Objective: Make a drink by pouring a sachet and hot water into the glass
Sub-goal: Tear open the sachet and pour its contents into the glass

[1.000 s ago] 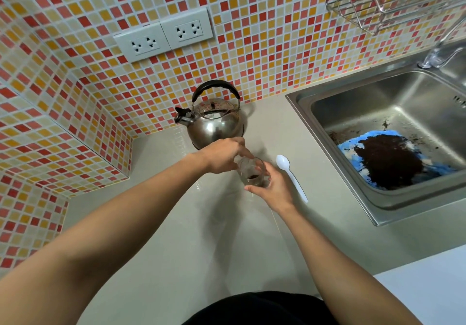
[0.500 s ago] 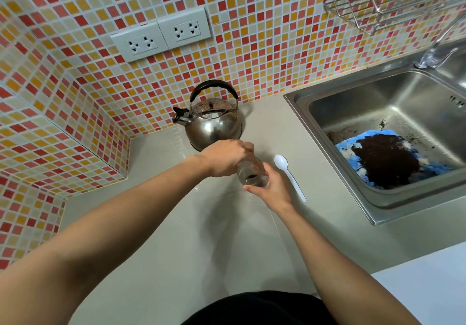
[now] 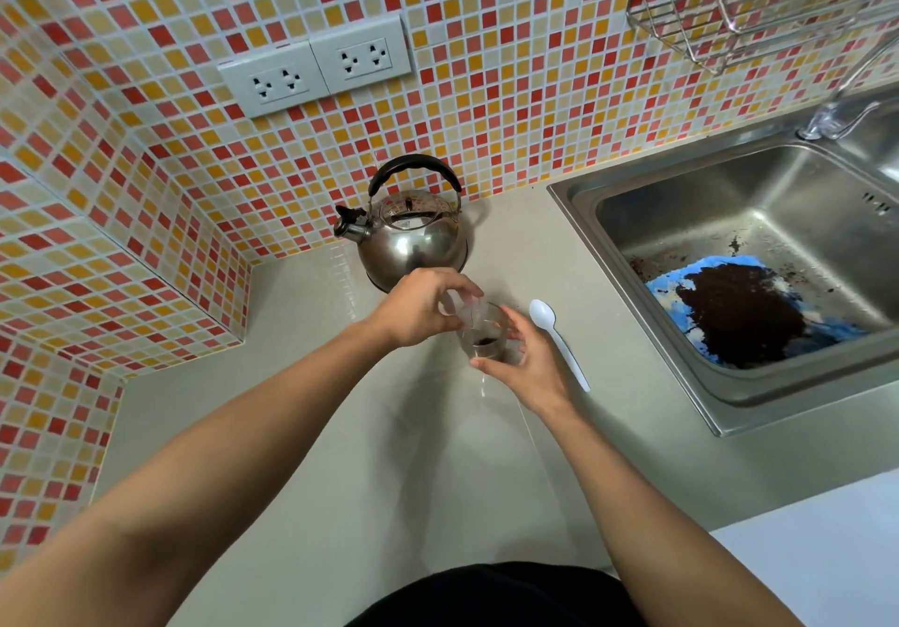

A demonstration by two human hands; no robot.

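Nearest the person, both forearms reach forward over the pale counter (image 3: 340,480) and meet at the glass (image 3: 484,334), which stands upright on the counter between the hands. The right hand (image 3: 528,363) cups the glass from its near right side, fingers curled loosely around the wall and thumb against the base. The left hand (image 3: 421,308) hovers at the rim's left edge, its fingertips pinched on something thin and clear, most likely the sachet (image 3: 455,308), though its outline is hard to make out.

Compared with a second ago, the left hand has drawn back a little from over the mouth of the glass, so the opening now shows and a small dark heap of powder (image 3: 483,342) lies at the bottom. That suggests the sachet step is done or nearly so, and hot water is what remains.

Just to the right of the right hand, a white plastic spoon (image 3: 559,339) lies flat on the counter, bowl pointing away. Just beyond the left hand stands the steel kettle (image 3: 413,237), black handle upright, spout turned left; it has not moved. Farther right, the sink (image 3: 632,217) holds a blue cloth (image 3: 681,281) covered in dark grounds. On the tiled wall beyond are two sockets (image 3: 316,69).

No brand, label or writing can be read anywhere.
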